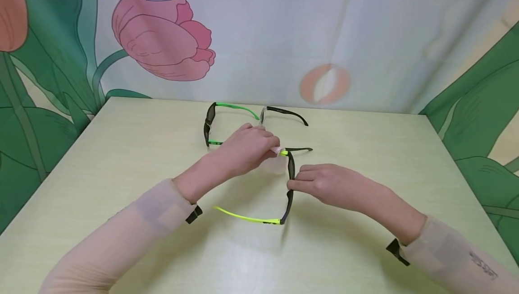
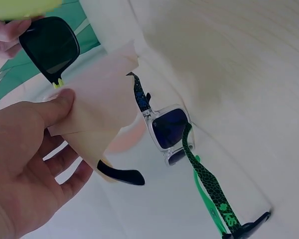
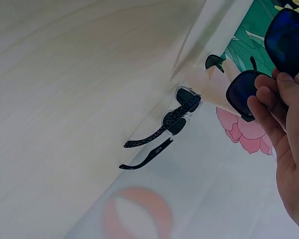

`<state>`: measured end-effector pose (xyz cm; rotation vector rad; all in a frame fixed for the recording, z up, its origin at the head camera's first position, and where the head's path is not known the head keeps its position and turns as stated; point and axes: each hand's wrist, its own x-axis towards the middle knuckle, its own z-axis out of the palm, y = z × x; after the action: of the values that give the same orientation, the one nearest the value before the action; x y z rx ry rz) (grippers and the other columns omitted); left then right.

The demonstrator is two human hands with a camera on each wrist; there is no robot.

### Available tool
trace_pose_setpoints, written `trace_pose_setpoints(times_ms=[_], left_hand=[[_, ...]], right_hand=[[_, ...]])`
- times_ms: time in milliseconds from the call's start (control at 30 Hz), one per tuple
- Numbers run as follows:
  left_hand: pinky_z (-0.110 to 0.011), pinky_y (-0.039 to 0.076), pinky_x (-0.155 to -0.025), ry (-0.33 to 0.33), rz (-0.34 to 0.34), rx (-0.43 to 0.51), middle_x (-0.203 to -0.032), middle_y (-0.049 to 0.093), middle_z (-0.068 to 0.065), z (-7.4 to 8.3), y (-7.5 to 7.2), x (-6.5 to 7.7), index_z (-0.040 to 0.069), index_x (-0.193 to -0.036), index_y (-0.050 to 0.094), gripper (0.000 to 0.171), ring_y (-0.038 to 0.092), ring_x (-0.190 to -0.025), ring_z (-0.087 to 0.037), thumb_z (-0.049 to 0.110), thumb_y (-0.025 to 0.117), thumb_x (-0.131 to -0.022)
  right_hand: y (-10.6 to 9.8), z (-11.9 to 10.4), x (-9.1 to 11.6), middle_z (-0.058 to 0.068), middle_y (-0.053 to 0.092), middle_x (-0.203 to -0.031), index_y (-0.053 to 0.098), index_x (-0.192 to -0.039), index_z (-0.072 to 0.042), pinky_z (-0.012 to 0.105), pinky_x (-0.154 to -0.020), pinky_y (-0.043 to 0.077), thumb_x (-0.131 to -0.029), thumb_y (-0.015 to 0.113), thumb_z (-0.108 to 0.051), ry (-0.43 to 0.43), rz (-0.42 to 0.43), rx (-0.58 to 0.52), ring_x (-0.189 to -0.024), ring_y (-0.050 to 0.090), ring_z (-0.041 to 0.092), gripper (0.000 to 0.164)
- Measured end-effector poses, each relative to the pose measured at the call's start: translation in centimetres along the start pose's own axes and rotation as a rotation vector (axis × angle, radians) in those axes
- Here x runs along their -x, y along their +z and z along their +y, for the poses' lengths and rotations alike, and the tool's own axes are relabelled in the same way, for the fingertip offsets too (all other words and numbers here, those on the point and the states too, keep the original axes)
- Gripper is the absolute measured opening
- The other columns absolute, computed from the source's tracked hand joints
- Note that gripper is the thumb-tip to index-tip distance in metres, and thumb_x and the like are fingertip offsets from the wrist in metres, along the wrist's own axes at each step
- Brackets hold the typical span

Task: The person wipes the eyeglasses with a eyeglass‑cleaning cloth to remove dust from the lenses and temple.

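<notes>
Black-framed sunglasses with yellow temples (image 1: 247,217) are held up above the table between both hands. My right hand (image 1: 328,183) pinches them at the bridge, between the two dark lenses (image 3: 241,92). With thumb and fingers, my left hand (image 1: 247,147) grips a thin pale cloth (image 2: 99,94) folded around the far temple near its hinge. The black tip (image 2: 122,173) of that temple sticks out beyond the cloth. Behind the left hand lie sunglasses with green temples (image 1: 210,118), partly hidden by it. Clear-framed sunglasses with black temples (image 3: 177,114) lie beside those, also partly covered in the head view.
The pale wooden table (image 1: 134,149) has its back edge against a hanging curtain (image 1: 259,37) printed with flowers and leaves. Both resting pairs of sunglasses are near that back edge, temples unfolded. Black straps (image 1: 397,252) show at the sleeve cuffs.
</notes>
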<state>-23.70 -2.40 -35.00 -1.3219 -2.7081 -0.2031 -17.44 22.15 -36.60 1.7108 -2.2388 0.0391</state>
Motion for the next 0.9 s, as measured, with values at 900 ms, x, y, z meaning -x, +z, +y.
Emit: trace_pose_setpoints(times_ms=[900], left_hand=[[-0.038, 0.047, -0.066, -0.039, 0.096, 0.098, -0.072, 0.064, 0.005, -4.5, -0.2, 2.1, 0.013, -0.081, 0.068, 0.016, 0.057, -0.069, -0.017, 0.013, 0.079, -0.092]], right_hand=[[-0.5, 1.4, 2.7, 0.0, 0.069, -0.097, 0.07, -0.115, -0.002, 0.023, -0.072, 0.055, -0.073, 0.072, 0.025, 0.09, 0.093, -0.137, -0.087, 0.063, 0.013, 0.05]])
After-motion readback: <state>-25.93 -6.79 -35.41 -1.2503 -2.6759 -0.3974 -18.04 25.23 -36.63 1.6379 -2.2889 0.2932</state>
